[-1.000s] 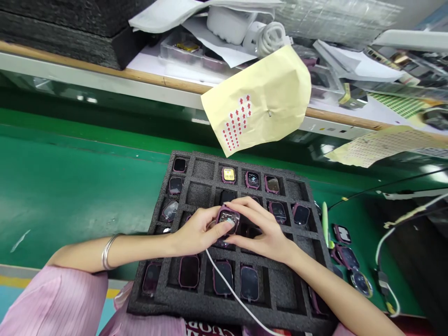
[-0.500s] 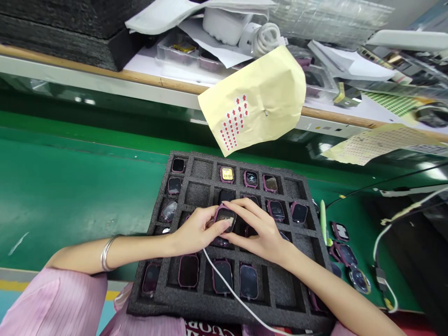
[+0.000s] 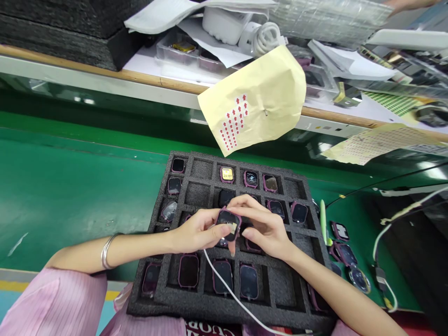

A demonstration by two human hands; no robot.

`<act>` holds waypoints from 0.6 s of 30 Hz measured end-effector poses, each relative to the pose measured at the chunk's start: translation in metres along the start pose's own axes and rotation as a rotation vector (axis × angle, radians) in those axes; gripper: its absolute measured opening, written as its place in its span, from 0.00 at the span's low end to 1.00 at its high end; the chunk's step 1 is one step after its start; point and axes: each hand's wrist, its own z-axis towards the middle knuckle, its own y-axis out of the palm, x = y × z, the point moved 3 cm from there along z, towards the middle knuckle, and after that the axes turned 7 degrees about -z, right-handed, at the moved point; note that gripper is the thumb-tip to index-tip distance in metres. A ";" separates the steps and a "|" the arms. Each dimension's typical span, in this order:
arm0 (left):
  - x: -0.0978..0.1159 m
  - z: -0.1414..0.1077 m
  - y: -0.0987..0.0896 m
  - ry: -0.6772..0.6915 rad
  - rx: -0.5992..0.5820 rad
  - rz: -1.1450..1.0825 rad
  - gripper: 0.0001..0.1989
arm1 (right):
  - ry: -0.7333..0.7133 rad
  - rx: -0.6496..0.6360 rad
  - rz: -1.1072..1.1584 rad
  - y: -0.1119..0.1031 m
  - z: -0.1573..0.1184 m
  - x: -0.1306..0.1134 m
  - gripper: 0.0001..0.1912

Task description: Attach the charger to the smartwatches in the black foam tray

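My left hand (image 3: pixel 203 231) grips a smartwatch head (image 3: pixel 228 223) with a purple case and a dark screen, its thumb pressed on the lower part of the glass. Small pale patches show on that screen beside the thumb. My right hand (image 3: pixel 264 226) is at the watch's upper right; its fingertips reach the top edge while the thumb stands apart from the case. From under my left hand a white cable (image 3: pixel 229 288) runs down to the right; its upper end is hidden. Beneath both hands lies a black foam tray (image 3: pixel 224 305) with purple watch heads in its compartments.
One tray watch (image 3: pixel 227 175) has a lit yellow face. More watch parts (image 3: pixel 346 254) and a light green tool (image 3: pixel 322 219) lie on the green bench (image 3: pixel 70 186) at right. A yellow sticker sheet (image 3: pixel 259 102) hangs from the cluttered shelf. A person's arm (image 3: pixel 408 4) shows at top right.
The watch has shifted slightly right and its screen is more exposed. My right thumb has come away from the watch's lower edge. A person's arm has appeared at the top right.
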 end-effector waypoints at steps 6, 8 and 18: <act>0.000 -0.004 0.001 -0.024 -0.168 -0.096 0.19 | -0.024 0.073 0.145 0.008 -0.002 0.002 0.13; -0.001 -0.004 0.000 -0.020 -0.163 -0.106 0.18 | -0.046 0.099 0.090 0.010 -0.004 0.002 0.14; -0.006 -0.006 0.005 0.053 -0.084 -0.012 0.16 | -0.241 0.071 -0.265 0.007 -0.004 -0.007 0.24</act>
